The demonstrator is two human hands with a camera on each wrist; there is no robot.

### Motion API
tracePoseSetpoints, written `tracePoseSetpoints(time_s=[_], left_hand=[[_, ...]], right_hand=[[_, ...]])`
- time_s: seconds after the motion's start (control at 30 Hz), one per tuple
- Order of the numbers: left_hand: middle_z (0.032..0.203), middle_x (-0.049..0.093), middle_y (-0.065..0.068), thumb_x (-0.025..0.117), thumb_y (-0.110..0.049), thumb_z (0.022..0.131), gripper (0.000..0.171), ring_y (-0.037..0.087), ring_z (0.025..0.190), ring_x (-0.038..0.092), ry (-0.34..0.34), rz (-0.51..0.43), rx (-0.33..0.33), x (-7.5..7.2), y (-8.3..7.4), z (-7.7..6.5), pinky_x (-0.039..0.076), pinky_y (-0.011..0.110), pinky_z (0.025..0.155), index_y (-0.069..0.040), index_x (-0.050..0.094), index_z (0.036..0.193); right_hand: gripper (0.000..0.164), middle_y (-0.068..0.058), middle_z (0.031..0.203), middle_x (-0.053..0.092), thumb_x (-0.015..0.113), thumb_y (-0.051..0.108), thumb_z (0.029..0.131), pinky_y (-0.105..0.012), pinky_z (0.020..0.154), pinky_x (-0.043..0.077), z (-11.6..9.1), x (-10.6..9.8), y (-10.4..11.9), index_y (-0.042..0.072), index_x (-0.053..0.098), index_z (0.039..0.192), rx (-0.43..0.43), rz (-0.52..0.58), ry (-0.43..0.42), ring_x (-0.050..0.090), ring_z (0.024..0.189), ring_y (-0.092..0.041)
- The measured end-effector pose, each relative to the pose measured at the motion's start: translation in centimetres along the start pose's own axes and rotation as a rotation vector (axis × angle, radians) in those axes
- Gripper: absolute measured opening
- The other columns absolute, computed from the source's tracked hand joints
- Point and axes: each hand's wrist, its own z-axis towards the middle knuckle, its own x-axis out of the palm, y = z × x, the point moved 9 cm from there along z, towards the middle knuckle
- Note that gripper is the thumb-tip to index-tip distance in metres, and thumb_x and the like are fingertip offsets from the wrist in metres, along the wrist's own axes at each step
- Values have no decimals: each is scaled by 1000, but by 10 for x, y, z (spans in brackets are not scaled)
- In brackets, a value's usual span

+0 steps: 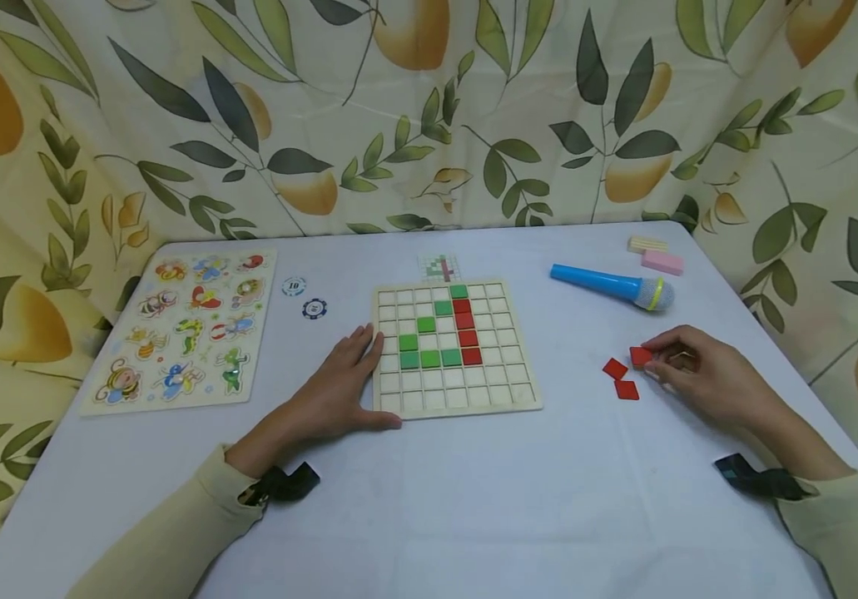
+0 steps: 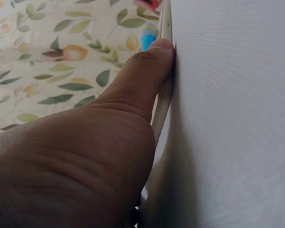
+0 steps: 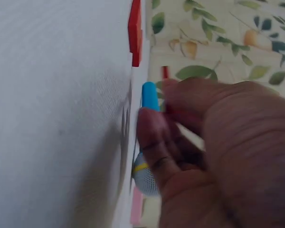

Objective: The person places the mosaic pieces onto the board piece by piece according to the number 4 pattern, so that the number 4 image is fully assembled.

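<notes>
A square grid board (image 1: 436, 402) with green and red tiles in some cells lies mid-table. My left hand (image 1: 334, 378) rests along its left side, fingers straight at the edge and thumb at the near-left corner. The left wrist view shows the thumb (image 2: 147, 66) against the board's edge. Out to the right, my right hand (image 1: 698, 374) pinches a red square tile (image 1: 640, 357) between thumb and fingers. The tile's thin edge (image 3: 165, 72) shows past the fingertips in the right wrist view. Two more red tiles, one (image 1: 614, 368) and another (image 1: 627, 390), lie just beside it.
A small printed pattern card (image 1: 438, 267) lies behind the board. A blue toy microphone (image 1: 601, 281), a pink block (image 1: 662, 262) and pale sticks (image 1: 647, 244) are at the back right. Left are an insect puzzle board (image 1: 174, 333), a white chip (image 1: 294, 286) and a dark chip (image 1: 314, 309).
</notes>
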Motion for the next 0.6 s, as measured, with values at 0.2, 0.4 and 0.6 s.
tracePoseSetpoints(time_s=[0.2,0.4,0.6], left_hand=[[183,-2,9,85,-70,79,133,31,171,-3,6,-1,-6,0,1,1,17,57,137,-12,10,172],[183,-2,9,85,-69,79,133,31,171,-3,15,-3,-9,1,1,1,17,57,137,-12,10,173],[183,-2,9,85,-69,79,132,31,171,-3,11,-5,-10,2,1,2,16,57,137,-13,10,173]], right_hand=[[40,-13,114,68,82,-4,88,5,83,45,4,-1,44,2,61,121,-198,57,-48,53,94,17],[33,-4,110,69,82,-1,89,-8,79,54,20,25,99,9,62,114,-314,-9,23,59,92,2],[20,3,103,64,79,12,96,-23,75,54,41,76,155,16,66,110,-326,-11,236,59,91,-13]])
